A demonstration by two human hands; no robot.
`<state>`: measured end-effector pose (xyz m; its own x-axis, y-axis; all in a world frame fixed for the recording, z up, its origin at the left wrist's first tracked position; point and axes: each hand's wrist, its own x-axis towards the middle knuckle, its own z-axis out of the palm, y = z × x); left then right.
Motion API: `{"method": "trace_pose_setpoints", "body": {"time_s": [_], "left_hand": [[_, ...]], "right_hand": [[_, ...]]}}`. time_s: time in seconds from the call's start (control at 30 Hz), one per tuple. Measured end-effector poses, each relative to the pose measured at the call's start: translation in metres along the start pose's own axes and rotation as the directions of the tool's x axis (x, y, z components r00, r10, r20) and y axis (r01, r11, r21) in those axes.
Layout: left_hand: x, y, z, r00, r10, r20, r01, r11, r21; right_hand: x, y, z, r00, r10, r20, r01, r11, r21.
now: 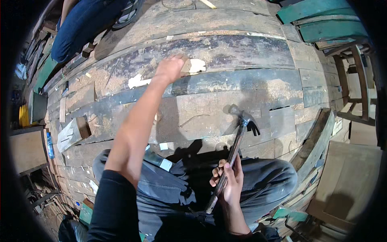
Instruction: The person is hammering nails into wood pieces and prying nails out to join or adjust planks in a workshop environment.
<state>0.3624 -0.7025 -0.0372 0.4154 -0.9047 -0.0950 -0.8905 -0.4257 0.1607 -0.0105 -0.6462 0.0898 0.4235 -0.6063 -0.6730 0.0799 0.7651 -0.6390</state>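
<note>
Recorder: Largest item observed?

Me: The plank floor, weathered boards scattered with sawdust. I sat on it, my crossed legs in grey trousers.

Recorder: Next in size?

Me: Another person's denim-clad knee was at the far left. Green boards were stacked at the far right.

Recorder: Where was the hammer?

Me: The hammer slanted up from my lap, its claw head farther from me and to the right. My right grip was clamped on the lower part of the handle, fingers wrapped round it.

Recorder: Below that size?

Me: A wooden block lay on the floor to my left.

Recorder: Position of the pale piece, and state of the left grip?

Me: The pale piece lay on the planks ahead, just right of my left grip, that arm outstretched. More pale material showed on the other side; whether it joined, I could not tell. My fingertips were hidden, so apart or together could not be determined.

Recorder: Smallest?

Me: A thin curved strip left of the hammer head, and a small white scrap nearer my legs.
</note>
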Motion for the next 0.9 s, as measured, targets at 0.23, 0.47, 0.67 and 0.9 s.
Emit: {"method": "trace_pose_setpoints", "body": {"time_s": [0.23,0.47,0.67,0.9], "left_hand": [[-0.083,0.034,-0.088,0.897,0.103,-0.429,-0.232,0.938,-0.260],[-0.178,0.089,-0.111,0.902,-0.212,-0.375,0.004,0.875,-0.485],[-0.192,0.073,-0.086,0.934,-0.165,-0.317,0.028,0.918,-0.396],[-0.211,0.024,-0.092,0.922,-0.307,-0.236,0.182,0.882,-0.435]], "right_hand": [[0.001,0.007,-0.004,0.995,-0.096,0.000,0.096,0.995,-0.004],[-0.002,0.005,-0.008,0.981,-0.192,0.027,0.194,0.959,-0.207],[0.032,0.027,-0.039,0.799,-0.578,0.164,0.502,0.493,-0.710],[0.069,-0.033,0.049,0.661,-0.290,0.692,0.733,0.053,-0.678]]}}
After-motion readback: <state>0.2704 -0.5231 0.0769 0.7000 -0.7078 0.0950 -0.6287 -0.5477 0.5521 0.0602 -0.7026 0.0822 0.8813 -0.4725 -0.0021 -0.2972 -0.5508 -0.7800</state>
